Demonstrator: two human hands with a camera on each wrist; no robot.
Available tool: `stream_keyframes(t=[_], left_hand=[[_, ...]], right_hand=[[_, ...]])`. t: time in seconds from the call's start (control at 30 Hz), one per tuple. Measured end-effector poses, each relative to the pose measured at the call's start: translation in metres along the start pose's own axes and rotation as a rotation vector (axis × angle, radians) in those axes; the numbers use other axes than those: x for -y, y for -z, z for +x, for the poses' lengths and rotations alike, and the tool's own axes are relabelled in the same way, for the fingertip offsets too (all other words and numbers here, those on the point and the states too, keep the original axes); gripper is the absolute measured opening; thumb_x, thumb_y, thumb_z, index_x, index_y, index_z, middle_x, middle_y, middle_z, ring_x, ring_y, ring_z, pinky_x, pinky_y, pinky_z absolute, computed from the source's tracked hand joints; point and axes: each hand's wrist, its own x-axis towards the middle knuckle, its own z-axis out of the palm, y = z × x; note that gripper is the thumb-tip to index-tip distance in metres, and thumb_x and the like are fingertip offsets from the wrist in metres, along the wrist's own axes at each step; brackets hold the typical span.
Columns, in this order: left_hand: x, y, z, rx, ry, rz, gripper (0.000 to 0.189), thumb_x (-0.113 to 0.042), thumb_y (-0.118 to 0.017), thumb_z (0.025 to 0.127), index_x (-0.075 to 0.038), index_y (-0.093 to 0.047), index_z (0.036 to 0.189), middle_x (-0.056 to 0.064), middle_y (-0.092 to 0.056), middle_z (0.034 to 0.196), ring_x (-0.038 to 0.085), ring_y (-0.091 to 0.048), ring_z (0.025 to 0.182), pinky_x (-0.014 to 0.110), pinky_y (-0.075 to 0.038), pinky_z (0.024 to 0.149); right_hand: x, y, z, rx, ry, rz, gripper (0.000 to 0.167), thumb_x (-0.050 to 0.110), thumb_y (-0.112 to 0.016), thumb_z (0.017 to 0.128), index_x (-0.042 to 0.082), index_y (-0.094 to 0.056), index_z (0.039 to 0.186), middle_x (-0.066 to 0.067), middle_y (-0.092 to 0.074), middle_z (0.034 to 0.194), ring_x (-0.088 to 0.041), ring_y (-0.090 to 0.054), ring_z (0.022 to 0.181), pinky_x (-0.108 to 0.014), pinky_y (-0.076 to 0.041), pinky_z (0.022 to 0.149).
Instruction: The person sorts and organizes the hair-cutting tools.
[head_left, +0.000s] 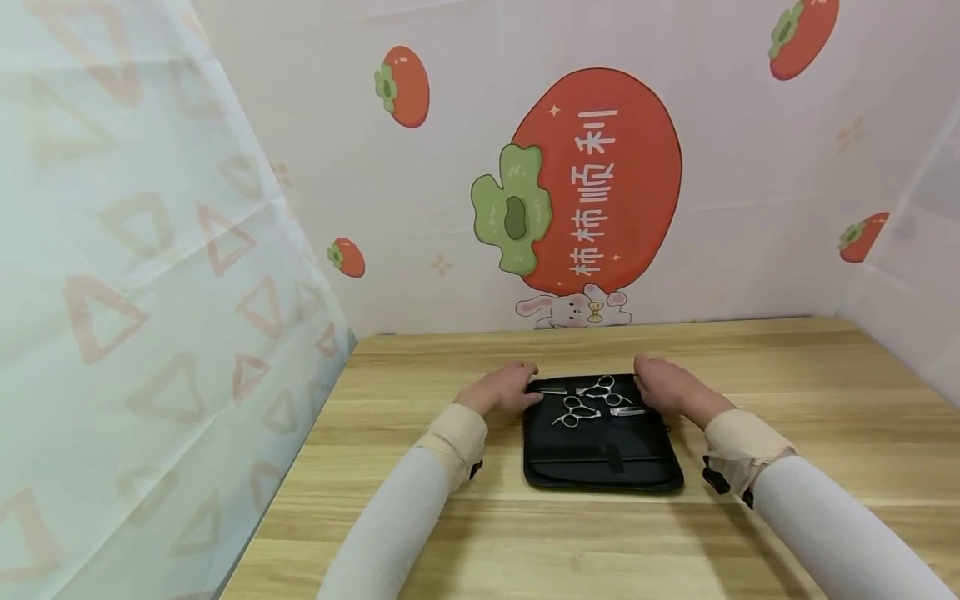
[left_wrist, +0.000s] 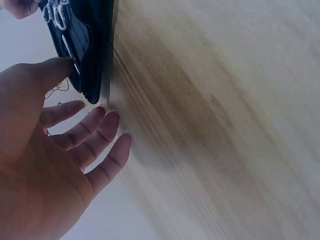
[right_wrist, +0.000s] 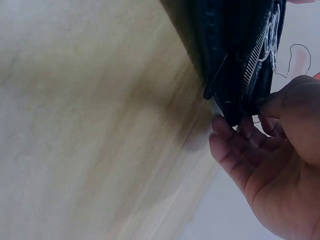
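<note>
A black zippered scissors case (head_left: pixel 570 446) lies open and flat on the table, two pairs of silver scissors (head_left: pixel 576 412) tucked in its upper half. Thin metal blades show near its upper left corner and right side; the right wrist view reveals the comb-like teeth (right_wrist: pixel 253 62) of one. My left hand (head_left: pixel 498 392) is at the far left corner, thumb over the case edge, the other fingers loosely spread beyond the corner. At the far right corner my right hand (head_left: pixel 671 390) pinches the case edge, thumb on top and fingers behind.
The case rests on a light wood-grain table (head_left: pixel 600 546). Behind it stands a white backdrop (head_left: pixel 738 167) printed with persimmons and a rabbit. A patterned cloth (head_left: pixel 172 317) hangs along the left side, and another pale sheet (head_left: pixel 918 267) on the right.
</note>
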Motion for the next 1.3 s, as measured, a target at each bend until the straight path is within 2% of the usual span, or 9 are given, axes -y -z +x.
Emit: stream_keyframes(t=[0.1, 0.23, 0.37, 0.5, 0.77, 1.07, 1.3], left_hand=[[0.0, 0.001, -0.001, -0.006, -0.003, -0.008, 0.058, -0.037, -0.059, 0.104, -0.005, -0.046, 0.151, 0.014, -0.05, 0.15, 0.026, -0.049, 0.138, 0.039, -0.041, 0.114], [0.0, 0.002, -0.001, -0.009, -0.042, -0.021, 0.058, -0.033, -0.065, 0.101, -0.002, -0.049, 0.147, 0.015, -0.054, 0.144, 0.026, -0.051, 0.135, 0.037, -0.04, 0.114], [-0.002, 0.003, -0.002, -0.01, -0.077, -0.041, 0.052, -0.029, -0.069, 0.099, -0.001, -0.054, 0.14, 0.014, -0.06, 0.134, 0.025, -0.055, 0.126, 0.037, -0.043, 0.109], [-0.004, 0.005, -0.004, -0.028, -0.083, -0.058, 0.048, -0.028, -0.071, 0.097, -0.002, -0.056, 0.135, 0.012, -0.062, 0.128, 0.023, -0.057, 0.12, 0.037, -0.045, 0.106], [-0.005, 0.007, -0.012, -0.084, -0.08, -0.102, 0.053, -0.028, -0.074, 0.096, -0.007, -0.051, 0.139, 0.009, -0.059, 0.133, 0.021, -0.056, 0.122, 0.037, -0.045, 0.107], [-0.009, 0.011, -0.022, -0.163, -0.095, -0.014, 0.052, -0.031, -0.076, 0.095, -0.013, -0.048, 0.135, 0.005, -0.06, 0.129, 0.019, -0.059, 0.117, 0.04, -0.05, 0.1], [-0.014, 0.009, -0.035, -0.215, -0.145, 0.036, 0.048, -0.03, -0.077, 0.093, -0.015, -0.049, 0.128, 0.003, -0.062, 0.119, 0.018, -0.06, 0.106, 0.04, -0.053, 0.09]], right_hand=[[0.002, 0.002, -0.003, -0.064, 0.041, 0.017, 0.012, 0.001, -0.051, 0.101, 0.001, -0.049, 0.09, -0.008, -0.052, 0.075, -0.026, -0.057, 0.07, -0.047, -0.05, 0.066], [0.003, 0.003, -0.008, -0.121, 0.067, 0.029, 0.011, 0.0, -0.052, 0.101, 0.001, -0.05, 0.09, -0.007, -0.051, 0.075, -0.024, -0.055, 0.069, -0.046, -0.049, 0.065], [0.002, 0.003, -0.012, -0.148, 0.066, 0.046, 0.01, 0.0, -0.053, 0.101, 0.002, -0.05, 0.092, -0.006, -0.05, 0.076, -0.022, -0.052, 0.07, -0.044, -0.047, 0.065], [0.003, 0.005, -0.016, -0.18, 0.07, 0.062, 0.009, 0.001, -0.056, 0.1, 0.002, -0.051, 0.093, -0.008, -0.049, 0.081, -0.022, -0.05, 0.071, -0.042, -0.047, 0.065], [0.009, 0.016, -0.025, -0.222, 0.074, 0.07, 0.007, 0.003, -0.058, 0.1, 0.002, -0.054, 0.094, -0.01, -0.046, 0.087, -0.021, -0.049, 0.071, -0.042, -0.047, 0.064], [0.019, 0.031, -0.043, -0.229, 0.105, 0.065, 0.006, 0.003, -0.058, 0.1, 0.003, -0.055, 0.096, -0.007, -0.046, 0.088, -0.018, -0.047, 0.073, -0.037, -0.044, 0.064], [0.027, 0.035, -0.062, -0.231, 0.125, 0.056, 0.006, 0.005, -0.06, 0.101, 0.006, -0.055, 0.096, -0.005, -0.045, 0.09, -0.014, -0.045, 0.071, -0.033, -0.043, 0.063]])
